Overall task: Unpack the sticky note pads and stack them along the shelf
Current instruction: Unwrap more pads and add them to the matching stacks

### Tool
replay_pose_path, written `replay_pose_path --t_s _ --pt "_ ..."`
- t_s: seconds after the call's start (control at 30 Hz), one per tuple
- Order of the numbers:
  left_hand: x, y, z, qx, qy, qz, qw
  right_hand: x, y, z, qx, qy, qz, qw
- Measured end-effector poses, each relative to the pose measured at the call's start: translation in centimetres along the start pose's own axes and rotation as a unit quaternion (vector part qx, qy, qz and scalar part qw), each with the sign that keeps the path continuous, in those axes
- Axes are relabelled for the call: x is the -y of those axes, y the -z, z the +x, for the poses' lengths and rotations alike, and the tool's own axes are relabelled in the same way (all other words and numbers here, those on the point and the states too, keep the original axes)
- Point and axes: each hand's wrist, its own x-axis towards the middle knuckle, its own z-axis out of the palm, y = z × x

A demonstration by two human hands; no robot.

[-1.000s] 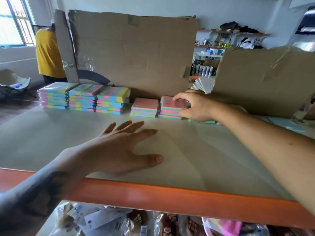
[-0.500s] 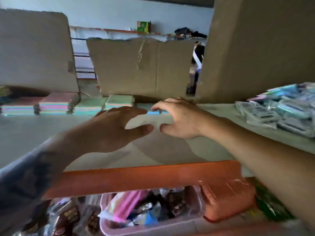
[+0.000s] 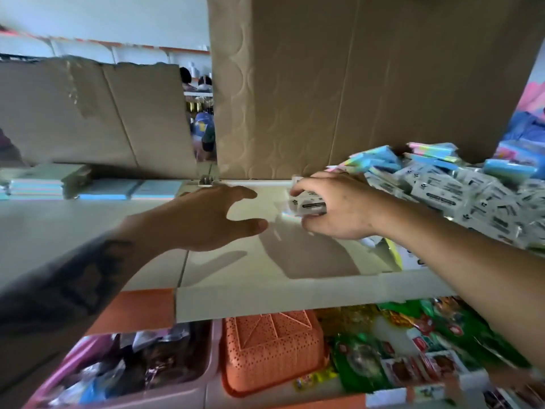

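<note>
Shelf (image 3: 236, 278) white | right hand (image 3: 339, 208) grips wrapped pack (image 3: 308, 203), probably slick film: pinch edges | left hand (image 3: 206, 219) spread, empty

Pale wall (image 3: 118, 19), daylit cardboard panels (image 3: 354, 84)

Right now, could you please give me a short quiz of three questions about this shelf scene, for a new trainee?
1. True or false: the right hand holds a wrapped pack.
2. Which hand is empty, with fingers spread above the shelf?
3. Where does the pile of wrapped packs lie?
A. on the right of the shelf
B. inside the orange basket
C. on top of the cardboard box

Key
1. True
2. The left hand
3. A
</note>
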Motion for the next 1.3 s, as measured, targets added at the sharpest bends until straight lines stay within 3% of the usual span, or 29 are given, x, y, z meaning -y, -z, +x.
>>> replay_pose_path --t_s 0.13,0.27,0.37,0.53,0.87,1.03,1.3 --pt "-3.9 -1.1 3.5 -0.012 -0.017 0.021 1.000 -4.9 0.7 -1.2 -0.022 -0.021 0.009 1.000" --pt "-6.6 -2.1 6.7 0.003 -0.043 -0.037 0.998 -8.4 0.7 -1.3 -0.054 -0.080 -0.018 0.995" --pt "-7.8 -2.7 8.4 0.009 -0.061 -0.032 0.998 -10.2 0.5 -0.5 -0.018 -0.133 -0.044 0.990" --pt "-8.0 -3.6 9.8 0.033 -0.072 -0.047 0.996 -11.2 0.1 0.7 -0.036 -0.164 -0.021 0.986" --pt "-6.8 -3.6 9.3 -0.001 -0.091 -0.034 0.995 -10.5 0.6 2.4 -0.033 -0.198 0.003 0.980" --pt "-5.3 -2.4 7.1 -0.025 -0.086 -0.035 0.995 -9.0 0.7 2.0 -0.073 -0.166 0.077 0.980" --pt "-1.8 0.0 1.5 -0.048 -0.057 -0.032 0.997 -1.8 1.2 1.7 -0.072 -0.052 0.114 0.989"
